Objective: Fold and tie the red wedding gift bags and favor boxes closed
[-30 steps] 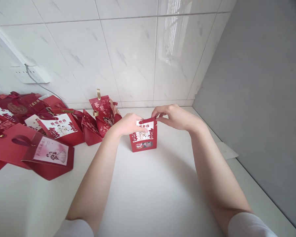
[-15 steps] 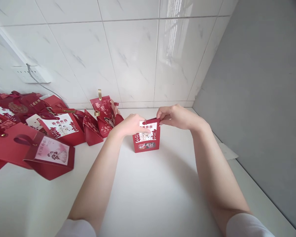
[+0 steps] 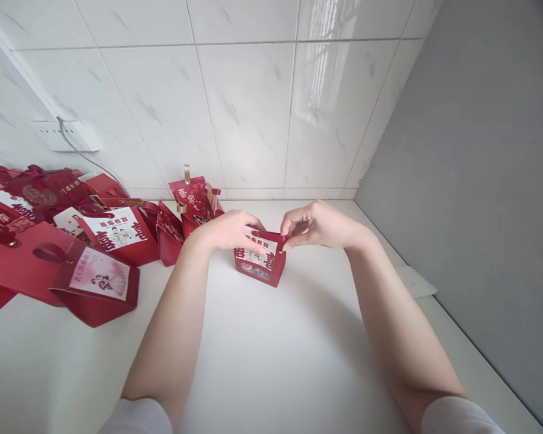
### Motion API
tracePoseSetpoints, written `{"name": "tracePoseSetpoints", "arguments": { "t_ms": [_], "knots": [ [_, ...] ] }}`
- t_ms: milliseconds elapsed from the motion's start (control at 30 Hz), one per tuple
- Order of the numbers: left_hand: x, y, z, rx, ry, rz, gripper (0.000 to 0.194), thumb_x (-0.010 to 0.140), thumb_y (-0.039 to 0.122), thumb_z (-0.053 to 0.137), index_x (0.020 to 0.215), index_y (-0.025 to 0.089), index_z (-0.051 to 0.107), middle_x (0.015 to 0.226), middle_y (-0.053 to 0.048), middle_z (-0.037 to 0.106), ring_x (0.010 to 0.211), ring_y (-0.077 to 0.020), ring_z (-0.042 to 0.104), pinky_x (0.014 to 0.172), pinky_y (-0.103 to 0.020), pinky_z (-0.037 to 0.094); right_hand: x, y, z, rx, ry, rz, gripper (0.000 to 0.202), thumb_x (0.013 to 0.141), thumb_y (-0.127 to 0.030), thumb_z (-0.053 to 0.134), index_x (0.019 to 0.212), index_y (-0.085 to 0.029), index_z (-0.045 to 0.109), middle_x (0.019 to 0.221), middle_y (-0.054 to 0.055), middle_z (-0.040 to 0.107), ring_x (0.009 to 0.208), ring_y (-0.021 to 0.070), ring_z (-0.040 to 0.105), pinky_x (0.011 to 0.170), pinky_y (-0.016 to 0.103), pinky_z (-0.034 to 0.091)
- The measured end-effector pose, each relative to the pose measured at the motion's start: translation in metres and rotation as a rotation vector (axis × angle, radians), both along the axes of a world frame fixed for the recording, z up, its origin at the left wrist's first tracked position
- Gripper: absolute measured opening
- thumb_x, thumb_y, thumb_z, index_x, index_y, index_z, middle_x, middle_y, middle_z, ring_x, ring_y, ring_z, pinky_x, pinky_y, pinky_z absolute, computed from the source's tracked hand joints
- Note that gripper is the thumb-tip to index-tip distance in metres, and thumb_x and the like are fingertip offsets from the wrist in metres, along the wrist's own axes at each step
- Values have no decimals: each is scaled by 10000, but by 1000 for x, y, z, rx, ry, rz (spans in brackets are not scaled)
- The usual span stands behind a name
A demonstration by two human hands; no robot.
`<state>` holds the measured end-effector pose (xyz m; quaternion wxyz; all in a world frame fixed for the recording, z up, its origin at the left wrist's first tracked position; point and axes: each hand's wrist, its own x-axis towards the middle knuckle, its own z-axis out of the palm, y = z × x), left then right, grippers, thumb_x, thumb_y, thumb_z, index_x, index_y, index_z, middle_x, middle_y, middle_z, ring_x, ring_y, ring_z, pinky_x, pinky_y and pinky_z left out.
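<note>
a small red gift box (image 3: 259, 265) stands on the white counter (image 3: 271, 349) at about twelve o'clock from the person, just ahead of both forearms, and both hands meet at its top; the left hand (image 3: 228, 229) wraps over the upper left edge with the fingers curled down onto the printed white front panel, seemingly to steady the box and keep it from sliding; the right hand (image 3: 319, 224) comes in from about two o'clock and pinches the upper right corner flap between thumb and fingertips, a fine grip that suits a thin card edge; the box leans a little, its base turned slightly to the right, likely because it is being pressed from above; whether the top is fully folded shut cannot be told, as the fingers cover it.

at about ten o'clock a pile of red gift bags (image 3: 63, 241) lies on the counter, well apart from the hands; one upright red box with a gold tab (image 3: 194, 199) stands just behind the left hand, near the tiled wall (image 3: 235, 108); a wall socket (image 3: 66, 135) with a cable sits above the pile; a grey panel (image 3: 479, 181) closes the right side.
</note>
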<state>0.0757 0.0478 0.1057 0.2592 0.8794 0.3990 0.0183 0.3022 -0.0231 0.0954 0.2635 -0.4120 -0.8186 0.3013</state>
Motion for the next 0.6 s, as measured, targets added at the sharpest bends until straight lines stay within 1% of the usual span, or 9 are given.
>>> {"name": "tracePoseSetpoints", "arguments": {
  "t_ms": [100, 133, 200, 267, 333, 367, 467, 533, 600],
  "knots": [
    [-3, -7, 8, 4, -35, -64, 503, 595, 540, 758, 1030, 292, 714, 1019, -7, 703, 871, -193, 624, 656, -240, 408, -8, -3, 1, 42, -28, 58, 97, 771, -286, 716, 804, -215, 660, 786, -14, 718, 732, 154, 662, 637, 249, 442],
    [-4, -9, 10, 8, -45, -71, 474, 600, 544, 753, 997, 288, 724, 978, -5, 706, 840, -187, 620, 641, -243, 401, -10, -5, 2, 60, -45, 69, 77, 779, -268, 707, 789, -214, 653, 773, -21, 713, 720, 149, 657, 631, 247, 436],
    [-4, -12, 12, 20, -42, -52, 372, 615, 557, 736, 835, 257, 740, 781, -2, 681, 683, -160, 580, 565, -258, 361, -12, -7, 3, 103, -79, 78, 44, 801, -232, 679, 778, -215, 646, 767, -27, 707, 706, 139, 647, 615, 242, 425],
    [-4, -13, 11, 20, -26, -10, 347, 624, 560, 725, 617, 216, 679, 571, 10, 557, 519, -122, 459, 489, -275, 279, -13, -8, 3, 152, -99, 67, 30, 824, -206, 646, 797, -220, 647, 791, -25, 709, 713, 136, 644, 609, 241, 421],
    [-5, -9, 7, 11, -33, 33, 436, 618, 556, 730, 473, 188, 545, 480, 26, 402, 451, -92, 325, 460, -284, 196, -13, -5, 0, 181, -93, 43, 34, 836, -194, 631, 833, -223, 648, 827, -18, 716, 739, 141, 650, 627, 244, 432],
    [-7, -6, 5, 7, -49, 53, 482, 613, 552, 736, 441, 181, 480, 473, 32, 345, 446, -83, 282, 459, -284, 167, -13, -3, -2, 187, -83, 26, 33, 837, -195, 632, 847, -223, 645, 843, -14, 720, 755, 146, 656, 642, 247, 441],
    [-11, 5, -4, -22, -105, 82, 555, 596, 539, 753, 439, 175, 364, 489, 41, 278, 454, -76, 242, 467, -278, 128, -15, 3, -7, 189, -43, -10, 36, 838, -215, 646, 873, -219, 638, 871, -4, 729, 797, 159, 671, 686, 256, 465],
    [-13, 12, -10, -49, -135, 72, 556, 587, 521, 762, 457, 175, 346, 496, 46, 283, 460, -74, 256, 470, -270, 131, -16, 5, -10, 197, -30, -9, 40, 842, -222, 648, 879, -216, 637, 873, -3, 731, 807, 161, 674, 698, 256, 472],
    [-14, 16, -15, -66, -151, 59, 529, 585, 507, 764, 474, 174, 368, 499, 48, 308, 466, -76, 280, 468, -262, 147, -18, 6, -12, 218, -42, -12, 32, 846, -209, 640, 877, -217, 638, 877, -3, 732, 810, 161, 675, 700, 254, 475]
  ]
}}
